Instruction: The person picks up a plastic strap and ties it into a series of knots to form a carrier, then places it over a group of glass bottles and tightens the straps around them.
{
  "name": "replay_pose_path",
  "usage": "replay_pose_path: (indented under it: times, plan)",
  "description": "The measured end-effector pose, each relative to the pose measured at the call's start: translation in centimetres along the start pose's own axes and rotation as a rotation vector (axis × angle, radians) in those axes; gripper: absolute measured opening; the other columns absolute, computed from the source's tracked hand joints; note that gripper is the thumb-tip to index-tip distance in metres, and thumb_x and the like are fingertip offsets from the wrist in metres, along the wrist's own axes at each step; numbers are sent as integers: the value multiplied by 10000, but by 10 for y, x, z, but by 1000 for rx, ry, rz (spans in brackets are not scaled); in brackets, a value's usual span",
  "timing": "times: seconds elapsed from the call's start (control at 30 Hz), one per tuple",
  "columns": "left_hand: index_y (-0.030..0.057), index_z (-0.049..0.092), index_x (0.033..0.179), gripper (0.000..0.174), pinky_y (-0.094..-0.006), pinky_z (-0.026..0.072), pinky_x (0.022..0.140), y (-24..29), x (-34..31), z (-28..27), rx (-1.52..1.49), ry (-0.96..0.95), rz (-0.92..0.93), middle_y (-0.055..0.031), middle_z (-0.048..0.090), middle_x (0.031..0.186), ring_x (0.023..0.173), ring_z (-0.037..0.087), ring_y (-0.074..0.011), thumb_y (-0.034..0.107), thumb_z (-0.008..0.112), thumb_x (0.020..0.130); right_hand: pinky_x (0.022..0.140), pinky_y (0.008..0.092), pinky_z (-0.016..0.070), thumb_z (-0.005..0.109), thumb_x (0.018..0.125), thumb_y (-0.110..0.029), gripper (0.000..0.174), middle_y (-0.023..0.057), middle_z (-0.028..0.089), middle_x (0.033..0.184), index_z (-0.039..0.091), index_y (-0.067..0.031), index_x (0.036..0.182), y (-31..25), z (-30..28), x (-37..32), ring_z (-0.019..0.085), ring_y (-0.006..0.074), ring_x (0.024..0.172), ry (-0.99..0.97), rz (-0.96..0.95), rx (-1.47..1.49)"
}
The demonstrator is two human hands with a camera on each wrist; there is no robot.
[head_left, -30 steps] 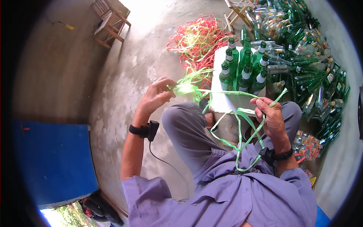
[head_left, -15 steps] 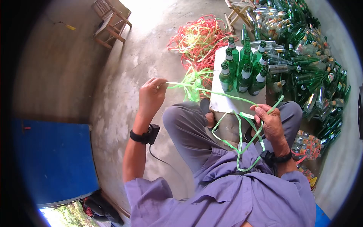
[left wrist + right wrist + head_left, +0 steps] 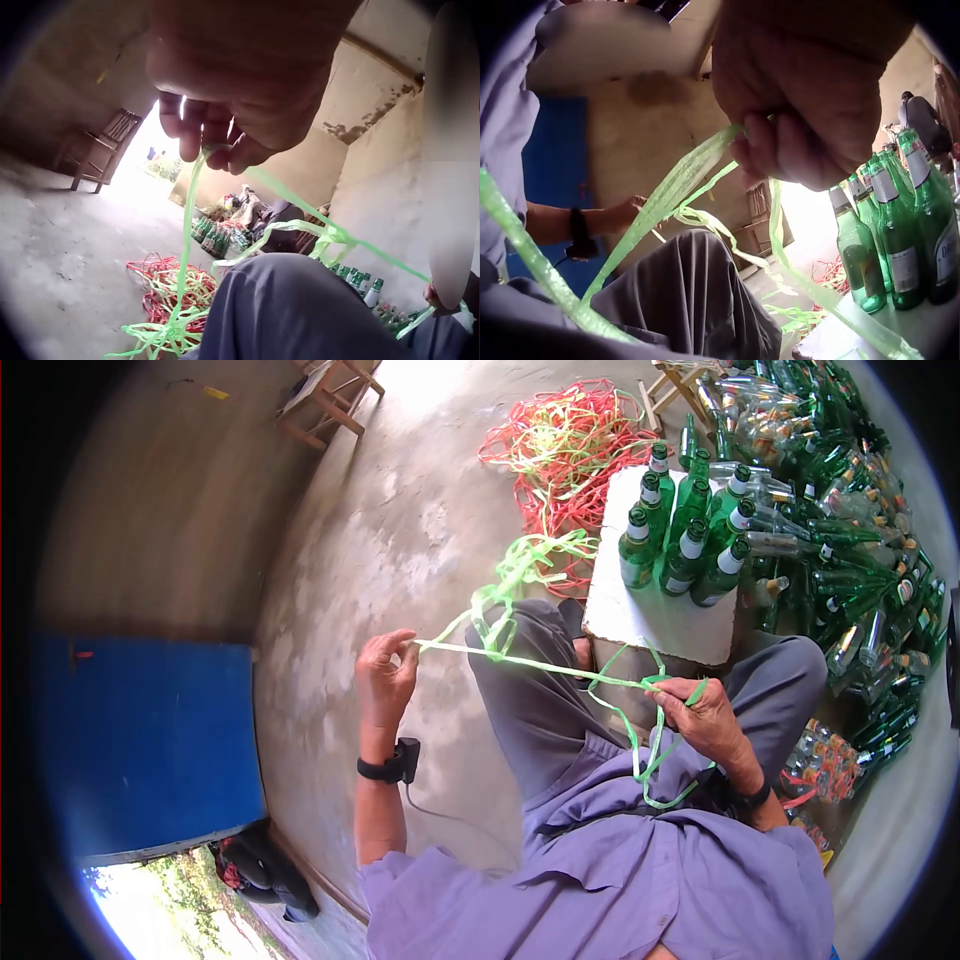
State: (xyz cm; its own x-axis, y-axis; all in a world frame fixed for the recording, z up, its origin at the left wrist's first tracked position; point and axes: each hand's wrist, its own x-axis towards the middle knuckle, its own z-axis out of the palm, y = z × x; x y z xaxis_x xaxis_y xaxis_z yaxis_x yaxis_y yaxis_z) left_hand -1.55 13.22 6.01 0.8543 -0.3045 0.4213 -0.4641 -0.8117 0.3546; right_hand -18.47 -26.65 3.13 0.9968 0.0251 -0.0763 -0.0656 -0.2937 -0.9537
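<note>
A length of light green plastic twine (image 3: pixel 540 665) runs nearly straight between my two hands, across the left knee. My left hand (image 3: pixel 385 675) pinches one end of this stretch between thumb and fingertips, also seen from below in the left wrist view. Over at the right, my right hand (image 3: pixel 705 718) grips the twine in curled fingers, and loose loops hang from it over the lap. A tangled green tuft (image 3: pixel 530 565) trails from the strand beyond the left knee. Several green bottles (image 3: pixel 690 565) stand upright on a white block (image 3: pixel 640 625) in front of the knees.
A heap of red and green twine (image 3: pixel 570 445) lies on the floor beyond the block. Many loose bottles (image 3: pixel 850 560) are piled along the right wall. A wooden chair (image 3: pixel 325 405) and a blue panel (image 3: pixel 160 730) stand left. Another person (image 3: pixel 919 120) is in the background.
My left hand has drawn back toward the body, bringing the green tuft nearer the knee. The twine between the hands is straighter. My right hand has lowered slightly, and the head view has shifted.
</note>
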Motion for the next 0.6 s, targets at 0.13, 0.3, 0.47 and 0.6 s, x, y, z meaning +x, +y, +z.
replay_pose_path:
  times: [0.13,0.3,0.47,0.6]
  plan:
    - [21,692,1002,222,-252,437,626,-15,-17,5,-360,-149,-419,1,600,674,641,563,-81,4,634,788,543,308,467,638,881,-24,134,141,640,708,692,30,991,8,2,-1,554,182,520,-1,6,-81]
    - [40,681,1095,346,-254,454,682,-16,-27,1,-703,-235,-588,-13,606,693,703,589,-96,23,591,761,572,327,491,646,868,-28,135,155,662,755,692,27,982,12,7,-3,615,217,567,16,-31,-84]
    - [36,663,1136,371,-282,463,808,10,-34,8,-783,-355,-572,-16,634,729,782,610,-114,60,621,768,604,333,506,649,860,-26,121,157,671,764,700,18,961,0,11,-1,648,257,626,-117,55,-27]
    - [23,664,1136,342,-276,469,770,4,-44,22,-631,-574,-536,-27,651,743,734,593,-92,132,681,813,631,372,514,680,847,-63,128,154,668,767,702,13,949,8,23,-4,653,307,678,-153,-126,-73]
